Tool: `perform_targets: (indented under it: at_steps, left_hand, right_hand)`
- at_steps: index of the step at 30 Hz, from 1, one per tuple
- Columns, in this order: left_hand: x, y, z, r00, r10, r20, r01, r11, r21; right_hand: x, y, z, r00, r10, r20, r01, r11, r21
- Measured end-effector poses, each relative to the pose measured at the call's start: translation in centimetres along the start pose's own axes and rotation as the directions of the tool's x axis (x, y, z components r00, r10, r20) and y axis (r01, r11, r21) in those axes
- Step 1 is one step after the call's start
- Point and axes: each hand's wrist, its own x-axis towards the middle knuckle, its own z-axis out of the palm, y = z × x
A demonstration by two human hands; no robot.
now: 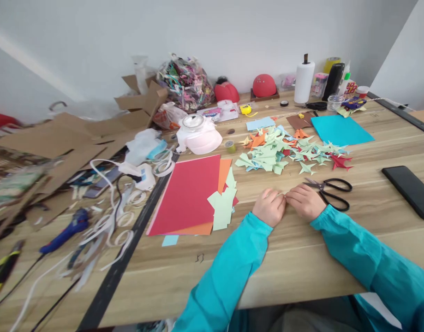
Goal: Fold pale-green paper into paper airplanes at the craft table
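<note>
Two hands [270,206] [306,203] together, scissors [321,186] just beside — front table edge [284,299] apart

- Scissors [321,186] just right of the right hand [305,202]; phone [409,191] farther right.
- Sheets [187,193] left of the left hand [270,207].
- Folded papers [272,152] behind both hands.
- Glue gun [67,231] left of the sheets.

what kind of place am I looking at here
Probably a craft room or small workshop: there's a pile of folded paper pieces, black-handled scissors beside the right hand, and what looks like a blue glue gun.
</note>
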Motion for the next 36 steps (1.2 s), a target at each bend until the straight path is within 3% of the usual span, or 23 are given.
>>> perform_targets:
  at_steps: [5,9,12,14,17,18,20,23,25,27,30,33,36]
  left_hand:
    - [-0.1,-0.8,-0.5,1.0,-0.01,0.011,0.01,1.0,0.012]
    - [-1.2,-2.7,-1.3,0.999,-0.036,0.004,0.035,0.998,0.042]
    - [-2.1,-4.3,-1.8,0.992,-0.097,-0.075,0.102,0.993,0.065]
    - [-2.4,-4.7,-1.9,0.977,-0.169,-0.131,0.176,0.984,0.04]
    - [-2.1,-3.5,-1.8,0.919,-0.352,-0.178,0.328,0.933,-0.152]
    - [-1.8,-2.7,-1.6,0.875,-0.443,-0.197,0.392,0.885,-0.25]
    - [-1.1,-1.1,-1.4,0.762,-0.625,-0.168,0.49,0.727,-0.481]
    - [-0.3,0.9,-1.0,0.6,-0.796,0.082,0.571,0.354,-0.74]
    - [0.1,1.4,-1.0,0.491,-0.83,0.263,0.601,0.104,-0.792]
    - [0.4,1.5,-1.3,0.418,-0.824,0.381,0.59,-0.073,-0.804]
    - [0.6,1.2,-1.7,0.372,-0.826,0.423,0.559,-0.164,-0.813]
    - [0.6,0.8,-1.9,0.367,-0.838,0.403,0.56,-0.147,-0.815]
    - [0.3,0.4,-1.6,0.364,-0.815,0.451,0.559,-0.196,-0.806]
  right_hand:
    - [-0.4,0.6,-0.3,0.999,0.046,-0.009,-0.046,0.999,-0.027]
    - [-0.9,1.5,-0.7,0.987,0.16,-0.023,-0.161,0.986,-0.054]
    - [-1.2,2.2,-1.0,0.956,0.282,-0.083,-0.286,0.957,-0.04]
    - [-1.3,2.2,-1.1,0.913,0.387,-0.13,-0.384,0.922,0.045]
    - [-0.9,1.3,-0.9,0.827,0.548,-0.124,-0.479,0.803,0.354]
    - [-0.7,0.8,-0.8,0.815,0.577,-0.057,-0.485,0.732,0.478]
    - [-0.2,-0.3,-0.6,0.751,0.644,0.147,-0.555,0.495,0.669]
    - [0.3,-1.5,-0.5,0.648,0.653,0.392,-0.624,0.159,0.765]
    - [0.5,-1.9,-0.7,0.609,0.643,0.465,-0.637,0.047,0.769]
    - [0.7,-2.0,-0.9,0.581,0.639,0.504,-0.651,-0.007,0.759]
    - [0.9,-1.9,-1.1,0.552,0.628,0.549,-0.679,-0.044,0.733]
    - [1.0,-1.8,-1.2,0.541,0.622,0.566,-0.697,-0.045,0.716]
    - [1.0,-1.8,-1.2,0.552,0.611,0.568,-0.691,-0.045,0.721]
